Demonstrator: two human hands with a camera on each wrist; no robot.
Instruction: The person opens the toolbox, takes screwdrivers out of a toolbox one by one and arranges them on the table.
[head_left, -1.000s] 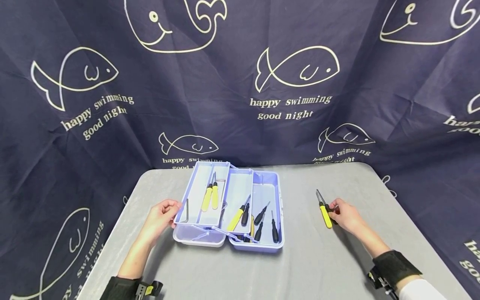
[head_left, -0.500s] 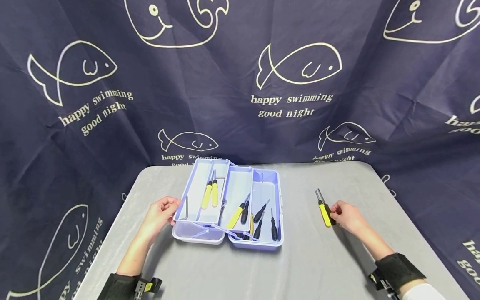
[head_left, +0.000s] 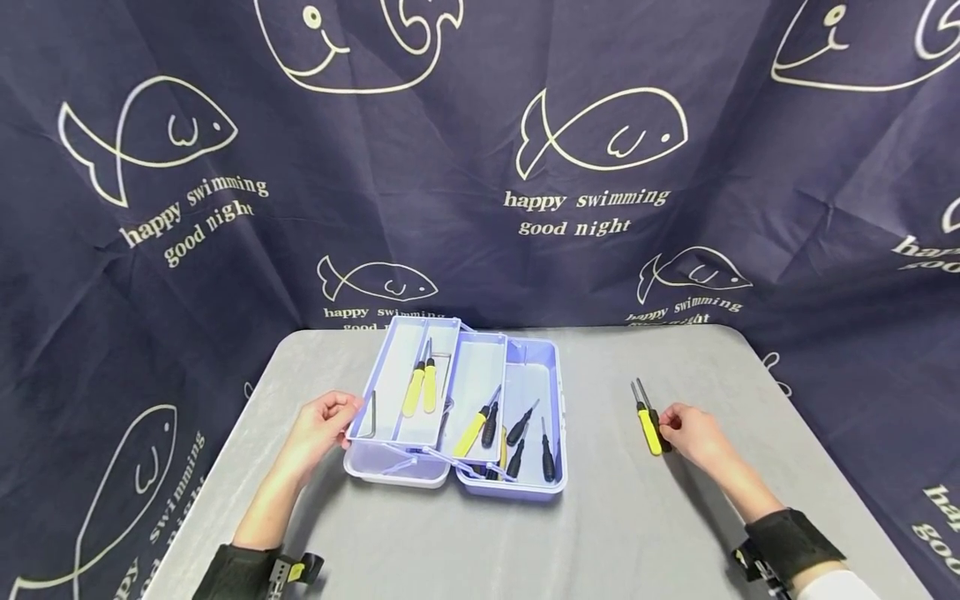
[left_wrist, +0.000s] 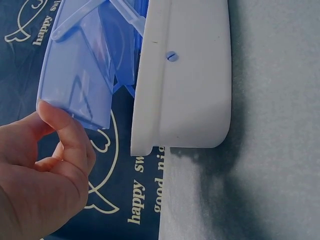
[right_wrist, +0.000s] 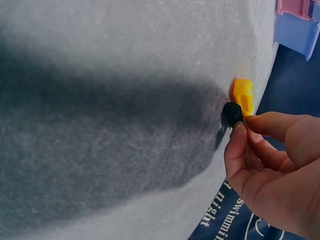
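My left hand (head_left: pixel 324 425) pinches the near left edge of the upper tray (left_wrist: pixel 70 95) of a light-blue cantilever toolbox (head_left: pixel 562 400). Over at the right of the table, my right hand (head_left: pixel 693 429) pinches the handle of a black screwdriver (right_wrist: pixel 232 114) between thumb and fingers. Right beside it lies a yellow-handled screwdriver (head_left: pixel 649 432), both shafts pointing away from me. The upper tray holds two yellow screwdrivers (head_left: pixel 414 392) and bent hex keys (head_left: pixel 373 415). One yellow screwdriver (head_left: pixel 471 435) and a black one (head_left: pixel 490 425) lie in the middle tray.
Several black-handled screwdrivers (head_left: pixel 548 458) lie in the toolbox's deep base, partly hidden by the middle tray. The toolbox stands on a grey cloth-covered table (head_left: pixel 600 533). A dark blue curtain (head_left: pixel 480 275) with fish prints hangs close behind the table's far edge.
The black screwdriver in my right hand has shifted slightly and now lies more nearly parallel to the yellow one. My left hand stays at the tray edge; the head view tilted a little.
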